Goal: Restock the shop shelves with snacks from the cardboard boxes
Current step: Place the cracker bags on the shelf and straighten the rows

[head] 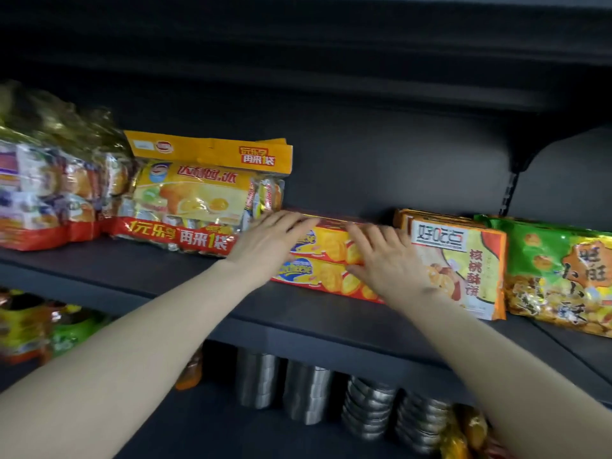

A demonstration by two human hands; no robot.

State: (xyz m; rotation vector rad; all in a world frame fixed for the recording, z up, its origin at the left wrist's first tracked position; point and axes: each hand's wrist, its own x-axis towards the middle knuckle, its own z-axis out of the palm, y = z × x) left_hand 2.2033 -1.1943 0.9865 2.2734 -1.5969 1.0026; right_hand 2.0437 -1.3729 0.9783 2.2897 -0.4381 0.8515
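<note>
**Two stacked cracker packs on a shop shelf, with both hands applied.** The cracker packs [331,246], yellow and orange, lie flat one on the other on the shelf [132,276]. They sit between a large cake bag [198,193] on the left and an orange biscuit pack [463,260] on the right.

- **Orientation:** the packs' long axis runs left to right along the shelf, and the printed long faces look outward toward the viewer.
- **Left hand:** the left hand [271,246] lies at the left end of the stack, with fingers straight and close together, laid over the top of the upper pack.
- **Right hand:** the right hand [387,263] covers the right end. Its fingers are spread and nearly straight across the front faces, and the thumb sits near the line where the two packs meet.
- **Grip:** each grip is wide, resting on the packs without curling round them.

A green snack bag [563,276] stands just beside the biscuit pack. Stacked metal tins [308,392] fill the level below.
</note>
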